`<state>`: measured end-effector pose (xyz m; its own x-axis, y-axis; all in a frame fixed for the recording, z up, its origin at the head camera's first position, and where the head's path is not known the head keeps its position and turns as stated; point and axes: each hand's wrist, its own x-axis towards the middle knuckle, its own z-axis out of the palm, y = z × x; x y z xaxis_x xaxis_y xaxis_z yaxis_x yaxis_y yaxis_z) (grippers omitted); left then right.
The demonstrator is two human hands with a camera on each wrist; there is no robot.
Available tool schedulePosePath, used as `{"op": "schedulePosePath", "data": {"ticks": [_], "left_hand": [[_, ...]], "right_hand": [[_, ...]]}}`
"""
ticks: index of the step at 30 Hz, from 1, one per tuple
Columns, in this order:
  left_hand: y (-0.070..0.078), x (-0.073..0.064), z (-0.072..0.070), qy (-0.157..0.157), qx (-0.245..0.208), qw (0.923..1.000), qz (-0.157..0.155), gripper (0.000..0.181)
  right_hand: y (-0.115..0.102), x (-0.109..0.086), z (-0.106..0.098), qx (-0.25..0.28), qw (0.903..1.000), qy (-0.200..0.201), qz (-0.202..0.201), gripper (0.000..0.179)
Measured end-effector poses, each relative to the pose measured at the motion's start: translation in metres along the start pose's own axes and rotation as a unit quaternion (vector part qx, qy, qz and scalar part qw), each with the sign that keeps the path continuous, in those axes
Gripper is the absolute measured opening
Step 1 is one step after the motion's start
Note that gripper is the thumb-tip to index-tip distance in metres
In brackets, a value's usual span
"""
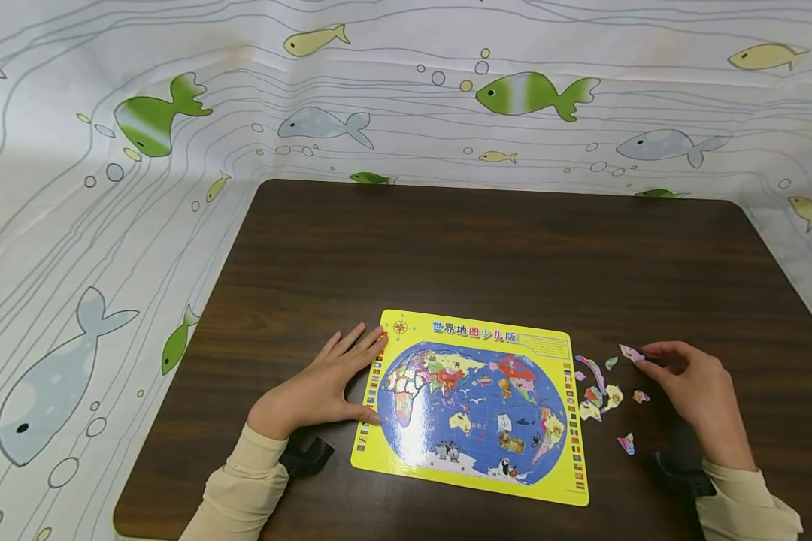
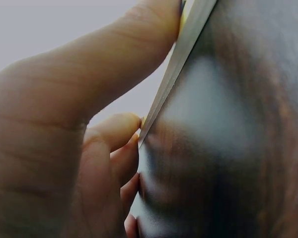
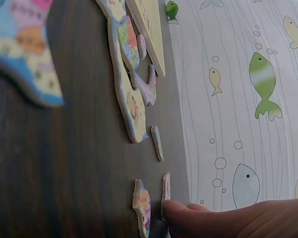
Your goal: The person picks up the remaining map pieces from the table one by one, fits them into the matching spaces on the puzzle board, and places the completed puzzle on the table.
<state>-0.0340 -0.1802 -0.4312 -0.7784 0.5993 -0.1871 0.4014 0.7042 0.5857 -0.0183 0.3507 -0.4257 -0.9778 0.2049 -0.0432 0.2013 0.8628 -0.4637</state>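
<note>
A yellow-bordered world map puzzle board (image 1: 474,485) lies flat on the dark table. My left hand (image 1: 321,387) rests at its left edge with spread fingers, the thumb lower on the border. In the left wrist view the thumb (image 2: 124,47) and fingertips touch the board's edge. To the right of the board, my right hand (image 1: 700,391) pinches a small pink puzzle piece (image 1: 629,352) between thumb and fingers. The right wrist view shows that pink piece (image 3: 166,191) on edge by the thumb; the other fingers are mostly hidden.
Several loose puzzle pieces lie between the board and the right hand, among them a cream piece (image 1: 612,397), a small orange piece (image 1: 640,396) and a lower piece (image 1: 626,443). The wooden table (image 1: 487,248) meets a fish-patterned cloth (image 1: 419,98) behind and at the sides.
</note>
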Motion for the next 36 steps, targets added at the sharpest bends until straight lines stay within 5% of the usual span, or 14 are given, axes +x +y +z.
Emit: {"op": "schedulePosePath", "data": {"ticks": [36], "left_hand": [[0.0006, 0.0008, -0.0002, 0.005, -0.002, 1.0000, -0.002, 0.119]], "right_hand": [[0.0025, 0.0019, 0.0031, 0.065, 0.9970, 0.010, -0.042, 0.021]]}}
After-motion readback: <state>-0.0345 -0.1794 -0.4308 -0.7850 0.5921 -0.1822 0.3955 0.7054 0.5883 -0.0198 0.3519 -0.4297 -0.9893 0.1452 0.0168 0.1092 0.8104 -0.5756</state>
